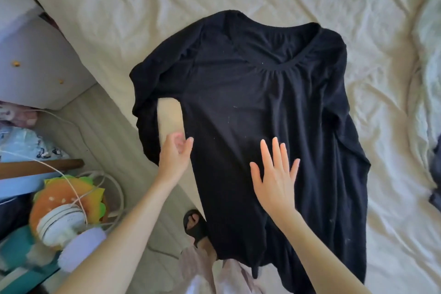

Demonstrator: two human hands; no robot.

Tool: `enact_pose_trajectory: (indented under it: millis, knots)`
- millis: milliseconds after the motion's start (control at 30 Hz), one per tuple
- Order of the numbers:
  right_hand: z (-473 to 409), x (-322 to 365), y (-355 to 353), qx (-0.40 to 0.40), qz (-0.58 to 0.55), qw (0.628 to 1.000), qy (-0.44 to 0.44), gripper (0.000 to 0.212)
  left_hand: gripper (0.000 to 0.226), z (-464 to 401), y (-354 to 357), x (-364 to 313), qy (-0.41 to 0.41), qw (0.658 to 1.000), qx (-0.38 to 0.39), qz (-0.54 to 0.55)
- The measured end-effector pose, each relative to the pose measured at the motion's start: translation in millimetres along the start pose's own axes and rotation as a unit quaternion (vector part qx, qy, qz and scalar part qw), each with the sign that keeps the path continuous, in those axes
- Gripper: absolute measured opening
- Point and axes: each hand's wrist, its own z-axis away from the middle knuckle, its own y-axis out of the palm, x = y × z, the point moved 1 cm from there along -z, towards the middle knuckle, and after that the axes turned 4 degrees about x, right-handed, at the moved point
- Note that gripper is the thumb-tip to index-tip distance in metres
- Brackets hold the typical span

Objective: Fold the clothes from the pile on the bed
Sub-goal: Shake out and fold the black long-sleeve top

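Your left hand (175, 155) hovers loosely open, holding nothing, beside the shirt (250, 107)'s left edge, which runs lengthwise away from you; right hand (274, 174) lies flat on it.

The top (250, 112) is plain black, flecked with a few pale lint specks. The bed (119, 19) sheet is cream. A cabinet (35, 64) is pale lilac with small gold knobs. The burger plush (64, 193) is orange, yellow and green. The sandal (194, 224) is black.
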Motion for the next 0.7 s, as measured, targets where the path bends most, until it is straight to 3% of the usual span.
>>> enact_pose_trajectory:
  millis: [133,267,367,433,533,633,700]
  knots:
    - [49,-35,7,-0.009,-0.007,0.998,0.057,0.052,0.028,30,39,34,-0.079,0.985,0.098,0.117]
    - [96,-71,9,-0.022,-0.028,0.989,0.141,0.048,0.023,55,48,70,-0.103,0.974,0.163,0.119]
    - [128,-86,10,-0.032,-0.064,0.982,0.177,0.047,0.024,79,46,96,-0.122,0.972,0.189,0.062]
    - [146,-91,12,-0.05,-0.089,0.974,0.2,0.045,0.021,95,43,111,-0.127,0.973,0.181,0.06]
    - [164,-96,14,-0.07,-0.153,0.949,0.266,0.048,0.04,111,35,121,-0.14,0.979,0.127,0.08]
    - [173,-99,21,-0.055,-0.223,0.91,0.345,0.047,0.043,118,25,121,-0.093,0.994,0.034,0.053]
    - [175,-98,27,-0.03,-0.249,0.889,0.382,0.04,0.035,120,17,121,-0.049,0.998,0.011,0.035]
